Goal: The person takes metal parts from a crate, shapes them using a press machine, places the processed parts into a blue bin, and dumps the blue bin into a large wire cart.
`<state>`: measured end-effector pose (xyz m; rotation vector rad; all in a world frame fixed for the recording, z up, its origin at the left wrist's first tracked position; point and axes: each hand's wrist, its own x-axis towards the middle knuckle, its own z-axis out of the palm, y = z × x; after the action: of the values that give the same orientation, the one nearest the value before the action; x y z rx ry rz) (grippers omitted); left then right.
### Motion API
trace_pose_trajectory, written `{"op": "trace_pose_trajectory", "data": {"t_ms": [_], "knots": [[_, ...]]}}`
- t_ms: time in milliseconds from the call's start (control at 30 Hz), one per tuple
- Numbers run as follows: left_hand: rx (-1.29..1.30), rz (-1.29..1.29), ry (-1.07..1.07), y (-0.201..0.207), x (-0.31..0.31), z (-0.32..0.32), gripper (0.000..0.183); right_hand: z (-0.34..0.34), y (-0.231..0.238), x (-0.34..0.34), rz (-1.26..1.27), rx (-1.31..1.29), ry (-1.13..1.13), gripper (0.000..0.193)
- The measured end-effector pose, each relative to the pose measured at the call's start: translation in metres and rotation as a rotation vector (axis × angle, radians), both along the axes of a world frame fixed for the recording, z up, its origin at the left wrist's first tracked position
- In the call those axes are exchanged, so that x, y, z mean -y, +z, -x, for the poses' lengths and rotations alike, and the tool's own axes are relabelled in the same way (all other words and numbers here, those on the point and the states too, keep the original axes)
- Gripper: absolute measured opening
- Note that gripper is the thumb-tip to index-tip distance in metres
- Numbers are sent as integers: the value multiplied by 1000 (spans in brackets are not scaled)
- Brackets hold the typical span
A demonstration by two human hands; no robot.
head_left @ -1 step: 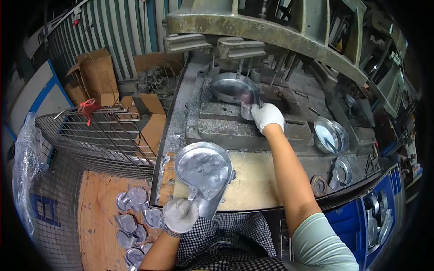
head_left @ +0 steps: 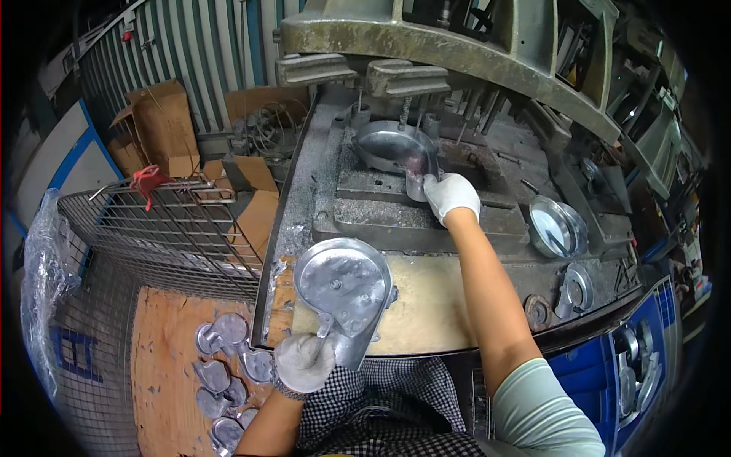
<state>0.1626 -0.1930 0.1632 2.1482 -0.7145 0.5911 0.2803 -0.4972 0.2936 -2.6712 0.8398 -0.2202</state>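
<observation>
In a pale glove, my left hand [head_left: 304, 362] is closed on the narrow neck of a round, shallow metal casting [head_left: 340, 280], held over the front of the bench. My right hand [head_left: 454, 199], also gloved, reaches forward with its fingers around the spout-like end of a second metal casting [head_left: 390, 146]. That casting rests in the machine's fixture [head_left: 396, 217], beneath a drill bit [head_left: 404, 114]. The right fingertips are partly hidden behind the glove. A reddish light spot falls near the casting's neck.
A heavy arched machine frame [head_left: 426, 44] spans above the fixture. Castings [head_left: 550, 228] and a rusty ring [head_left: 537, 313] sit on the right. Several castings lie in a wire cage [head_left: 160, 247] at left; a blue bin [head_left: 582, 388] with more stands lower right.
</observation>
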Motion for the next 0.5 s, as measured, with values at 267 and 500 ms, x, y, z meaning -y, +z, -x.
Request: {"op": "trace_pose_trajectory", "data": {"t_ms": [267, 500], "knots": [[49, 46, -26, 1, 2, -1, 21, -1, 3, 3, 56, -43, 14, 43], [35, 59, -35, 2, 3, 0, 22, 6, -1, 8, 45, -9, 2, 46]]}}
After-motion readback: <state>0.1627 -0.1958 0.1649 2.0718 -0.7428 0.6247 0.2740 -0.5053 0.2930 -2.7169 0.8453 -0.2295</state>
